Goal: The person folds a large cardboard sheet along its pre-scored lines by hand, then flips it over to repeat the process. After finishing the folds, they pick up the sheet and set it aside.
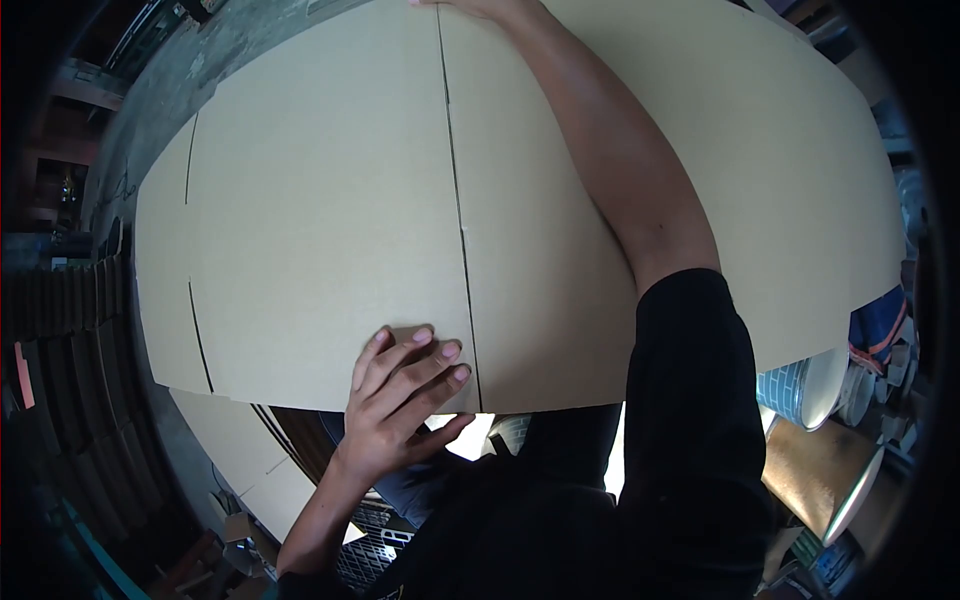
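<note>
A large tan cardboard sheet spreads across most of the view. A dark crease or slit runs down its middle from the far edge to the near edge, and two shorter slits show near its left side. My left hand lies on the sheet's near edge, just left of the middle line. Its fingers are stretched out on the surface, with the thumb apart below the edge. Across the sheet reaches my right arm, and my right hand is at the far edge by the same line. The frame's top cuts off most of that hand, so its fingers are largely hidden.
Brown folded boards stand stacked at the left. Another cardboard piece lies lower left, near a black plastic crate. At the lower right are a gold-coloured cylinder and a blue brick-patterned cylinder. Grey floor shows at upper left.
</note>
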